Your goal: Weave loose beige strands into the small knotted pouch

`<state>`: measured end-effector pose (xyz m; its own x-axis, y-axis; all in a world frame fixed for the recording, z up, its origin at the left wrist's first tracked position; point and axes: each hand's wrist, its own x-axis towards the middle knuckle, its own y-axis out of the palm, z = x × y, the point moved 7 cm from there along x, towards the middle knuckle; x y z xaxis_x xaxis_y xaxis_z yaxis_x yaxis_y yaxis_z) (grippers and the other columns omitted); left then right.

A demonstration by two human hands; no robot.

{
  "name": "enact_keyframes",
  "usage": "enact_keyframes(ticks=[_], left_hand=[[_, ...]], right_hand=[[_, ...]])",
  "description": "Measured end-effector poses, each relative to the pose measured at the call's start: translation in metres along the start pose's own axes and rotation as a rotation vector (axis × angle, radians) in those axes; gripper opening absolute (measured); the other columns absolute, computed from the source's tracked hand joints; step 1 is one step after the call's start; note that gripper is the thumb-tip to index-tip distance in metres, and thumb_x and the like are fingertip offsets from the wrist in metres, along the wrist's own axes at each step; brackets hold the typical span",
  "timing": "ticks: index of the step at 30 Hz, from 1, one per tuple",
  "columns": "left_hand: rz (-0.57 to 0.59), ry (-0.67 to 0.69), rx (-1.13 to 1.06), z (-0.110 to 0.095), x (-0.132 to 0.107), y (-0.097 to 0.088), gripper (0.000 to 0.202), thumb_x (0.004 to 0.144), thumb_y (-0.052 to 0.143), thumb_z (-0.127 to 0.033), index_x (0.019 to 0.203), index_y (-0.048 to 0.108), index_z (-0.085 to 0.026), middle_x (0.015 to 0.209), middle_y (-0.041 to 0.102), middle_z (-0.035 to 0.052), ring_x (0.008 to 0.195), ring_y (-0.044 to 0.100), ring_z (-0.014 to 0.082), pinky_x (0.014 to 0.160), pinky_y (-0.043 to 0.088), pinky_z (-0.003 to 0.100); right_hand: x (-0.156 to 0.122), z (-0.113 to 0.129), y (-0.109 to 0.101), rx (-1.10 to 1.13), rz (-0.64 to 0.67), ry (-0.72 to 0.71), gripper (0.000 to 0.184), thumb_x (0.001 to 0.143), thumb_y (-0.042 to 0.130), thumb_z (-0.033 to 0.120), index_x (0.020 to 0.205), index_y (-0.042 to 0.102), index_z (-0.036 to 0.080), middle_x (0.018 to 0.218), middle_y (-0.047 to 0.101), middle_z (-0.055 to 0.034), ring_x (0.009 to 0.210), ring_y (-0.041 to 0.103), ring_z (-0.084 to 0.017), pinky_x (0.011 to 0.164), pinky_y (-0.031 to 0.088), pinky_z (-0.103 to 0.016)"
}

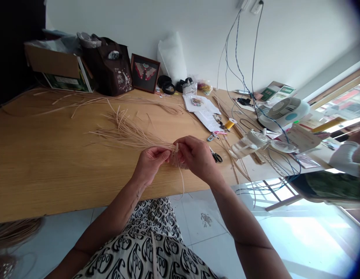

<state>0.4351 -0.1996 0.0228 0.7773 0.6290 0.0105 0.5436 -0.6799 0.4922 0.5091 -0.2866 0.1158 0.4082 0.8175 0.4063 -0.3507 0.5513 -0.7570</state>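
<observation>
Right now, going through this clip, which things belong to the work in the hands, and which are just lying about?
In use: left hand, right hand, pale cane strips.

Lying about: black-handled scissors, yellow thread spool, framed picture, loose papers.

Left hand (151, 164): pinches a bundle of pale flat cane strands (130, 133) at their gathered ends.
Right hand (196, 155): grips the same ends, just beside the left hand.
Strands: fan out across the light oak tabletop (52, 162).
Nearby: black-handled steel scissors (217, 157) beside the right hand; a yellow thread spool (230, 123) beyond them.
</observation>
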Motion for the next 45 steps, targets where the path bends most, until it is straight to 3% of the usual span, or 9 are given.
enact_keyframes(ticks=[3,7,15,20,25,31,35,39,45], left_hand=[[-0.048,0.012,0.029,-0.001,-0.001,-0.002,0.021,0.057,0.077,-0.023,0.073,0.068,-0.013,0.068,0.066,0.0013,0.063,0.056,0.0096,0.065,0.046,0.024],[-0.064,0.043,0.050,-0.003,-0.002,-0.003,0.024,0.055,0.078,-0.023,0.073,0.066,-0.013,0.071,0.066,0.0018,0.067,0.058,0.0106,0.069,0.047,0.025],[-0.164,0.191,0.172,-0.013,-0.005,-0.004,0.026,0.056,0.078,-0.026,0.069,0.059,-0.014,0.068,0.061,0.0002,0.062,0.054,0.0094,0.060,0.044,0.022],[-0.196,0.178,0.219,-0.011,-0.005,-0.008,0.027,0.056,0.078,-0.028,0.070,0.058,-0.014,0.069,0.062,0.0012,0.060,0.055,0.0098,0.055,0.042,0.022],[-0.151,0.127,0.097,-0.007,-0.003,-0.007,0.028,0.057,0.077,-0.026,0.070,0.056,-0.014,0.059,0.059,-0.0025,0.045,0.046,0.0056,0.042,0.033,0.019],[-0.160,0.116,0.080,-0.007,-0.002,-0.008,0.027,0.054,0.077,-0.019,0.072,0.057,-0.014,0.056,0.059,-0.0031,0.047,0.051,0.0069,0.045,0.040,0.019],[-0.153,0.178,0.184,-0.014,-0.007,-0.003,0.023,0.059,0.074,-0.021,0.075,0.060,-0.013,0.063,0.062,-0.0007,0.053,0.055,0.0087,0.049,0.042,0.019],[-0.164,0.244,0.276,-0.018,-0.011,0.001,0.024,0.060,0.074,-0.024,0.077,0.060,-0.013,0.068,0.063,0.0001,0.059,0.057,0.0109,0.053,0.044,0.020],[-0.166,0.243,0.220,-0.015,-0.008,-0.005,0.035,0.058,0.076,-0.023,0.084,0.054,-0.014,0.068,0.063,-0.0011,0.060,0.059,0.0115,0.055,0.045,0.020]], right_hand=[[-0.001,0.000,0.000,-0.073,-0.030,-0.003,0.022,0.080,0.046,0.016,0.086,0.067,0.018,0.070,0.065,-0.0016,0.064,0.058,-0.011,0.062,0.042,-0.024],[-0.001,0.005,0.000,-0.058,-0.006,-0.058,0.022,0.080,0.048,0.016,0.084,0.069,0.020,0.080,0.067,-0.0011,0.068,0.059,-0.011,0.063,0.043,-0.023],[-0.001,0.010,0.006,0.040,-0.012,-0.098,0.020,0.080,0.051,0.016,0.083,0.070,0.020,0.080,0.067,-0.0007,0.070,0.060,-0.010,0.063,0.043,-0.021],[-0.003,0.009,0.009,0.012,-0.034,-0.087,0.020,0.079,0.051,0.015,0.085,0.069,0.020,0.078,0.068,-0.0006,0.070,0.061,-0.011,0.063,0.043,-0.021],[-0.004,0.011,0.013,-0.021,0.024,-0.140,0.022,0.085,0.047,0.018,0.089,0.069,0.019,0.080,0.067,-0.0025,0.072,0.060,-0.012,0.065,0.043,-0.022],[0.012,0.019,-0.001,-0.058,0.056,-0.270,0.027,0.089,0.041,0.017,0.095,0.067,0.017,0.088,0.065,-0.0056,0.081,0.057,-0.014,0.071,0.041,-0.025],[0.029,0.037,0.004,-0.095,0.242,-0.350,0.022,0.088,0.048,0.024,0.084,0.068,0.016,0.081,0.062,-0.0037,0.072,0.053,-0.011,0.064,0.036,-0.023],[0.038,0.051,0.023,-0.349,0.464,-0.359,0.018,0.082,0.055,0.025,0.074,0.068,0.015,0.074,0.060,-0.0042,0.063,0.048,-0.010,0.055,0.026,-0.025],[0.042,0.057,0.034,-0.428,0.478,-0.340,0.013,0.077,0.054,0.014,0.075,0.067,0.014,0.077,0.062,-0.0058,0.063,0.047,-0.010,0.052,0.022,-0.025]])
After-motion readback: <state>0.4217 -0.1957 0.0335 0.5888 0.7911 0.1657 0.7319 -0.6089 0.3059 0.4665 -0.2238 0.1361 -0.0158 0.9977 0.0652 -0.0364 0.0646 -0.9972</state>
